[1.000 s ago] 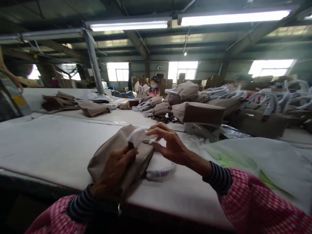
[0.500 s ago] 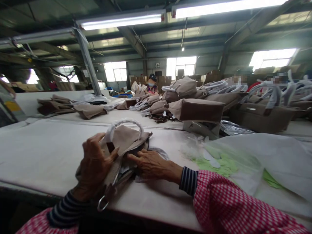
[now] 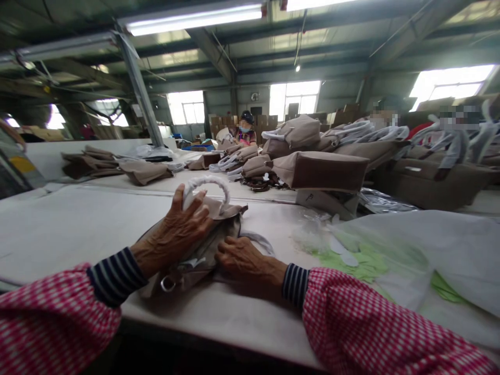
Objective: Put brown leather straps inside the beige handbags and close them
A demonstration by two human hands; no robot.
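Note:
A beige handbag (image 3: pixel 203 245) lies tilted on the white table in front of me, its opening facing me. One handle (image 3: pixel 209 181), wrapped in white padding, stands up at its far side, and another wrapped handle (image 3: pixel 258 240) lies to the right. My left hand (image 3: pixel 179 229) reaches across the bag's upper left with fingers apart, touching it near the upright handle. At the bag's right edge, my right hand (image 3: pixel 244 258) has its fingers curled closed on the fabric; its fingertips are partly hidden. A metal ring (image 3: pixel 167 284) hangs at the near left end.
More beige and brown bags (image 3: pixel 320 172) are piled across the back and right. Clear plastic and green pieces (image 3: pixel 363 263) lie to the right beside a white sheet (image 3: pixel 441 245). Several flat bags (image 3: pixel 91 162) rest at the back left. A co-worker (image 3: pixel 246 130) is beyond the pile.
My left hand has moved from the bag's left side up and across its top, with the fingers now apart. The bag has tipped lower, and my right hand has drawn out to its edge.

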